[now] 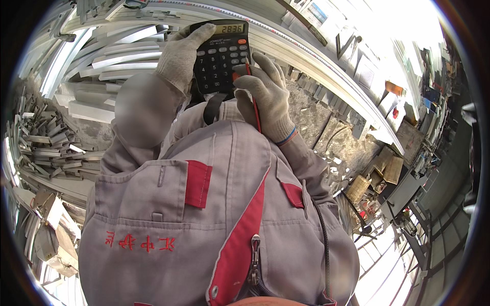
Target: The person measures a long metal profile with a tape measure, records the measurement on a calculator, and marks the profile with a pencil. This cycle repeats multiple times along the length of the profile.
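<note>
My left hand (177, 60), in a pale knitted work glove, grips a black desk calculator (220, 64) by its left side. The thumb lies over the top edge beside the lit display, and the keypad faces up toward me. My right hand (268, 94), gloved the same way with a coloured cuff edge, is at the calculator's right side. A thin red pencil (255, 109) is held in its curled fingers, pointing up past the keys. One fingertip of that hand is over the lower right keys; whether it presses one cannot be made out.
Long pale metal profiles (127, 56) lie stacked at the left, with a heap of short offcuts (56, 145) nearer. A long rail with a measuring tape (306, 51) runs across the far side. Wooden crates (377, 173) stand at the right, and a torn cardboard box (53, 239) sits lower left.
</note>
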The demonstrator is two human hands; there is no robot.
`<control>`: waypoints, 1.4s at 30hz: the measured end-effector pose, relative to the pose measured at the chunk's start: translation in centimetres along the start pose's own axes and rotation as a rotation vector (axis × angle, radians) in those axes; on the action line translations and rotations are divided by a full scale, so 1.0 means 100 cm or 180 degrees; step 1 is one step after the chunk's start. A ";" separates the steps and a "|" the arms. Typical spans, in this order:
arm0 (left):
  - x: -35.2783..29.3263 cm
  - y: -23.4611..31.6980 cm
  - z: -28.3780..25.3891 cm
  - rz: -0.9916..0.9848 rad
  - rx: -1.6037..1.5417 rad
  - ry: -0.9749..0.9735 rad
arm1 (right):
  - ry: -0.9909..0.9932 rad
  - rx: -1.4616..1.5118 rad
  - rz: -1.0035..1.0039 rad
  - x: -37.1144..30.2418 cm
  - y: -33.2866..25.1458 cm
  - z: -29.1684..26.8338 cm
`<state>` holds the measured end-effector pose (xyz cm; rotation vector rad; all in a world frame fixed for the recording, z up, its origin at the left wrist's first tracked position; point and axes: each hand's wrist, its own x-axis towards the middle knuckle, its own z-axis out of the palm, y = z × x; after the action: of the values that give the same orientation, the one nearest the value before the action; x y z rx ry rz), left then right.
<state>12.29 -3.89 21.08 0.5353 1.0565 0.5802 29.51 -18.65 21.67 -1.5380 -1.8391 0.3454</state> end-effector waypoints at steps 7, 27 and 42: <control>0.004 0.003 -0.003 -0.0171 -0.0141 -0.0052 | -0.0098 -0.0243 -0.0078 0.008 -0.001 0.006; 0.028 -0.013 -0.004 0.0264 -0.0339 -0.0402 | -0.0225 -0.0158 -0.0448 0.035 -0.019 0.024; 0.041 -0.015 -0.032 0.0246 -0.0247 -0.0201 | 0.0111 -0.0039 -0.0100 0.012 -0.014 0.024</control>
<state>11.13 -1.80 16.19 0.5249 0.9528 0.6657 26.84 -17.30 21.26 -1.5125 -1.8392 0.2916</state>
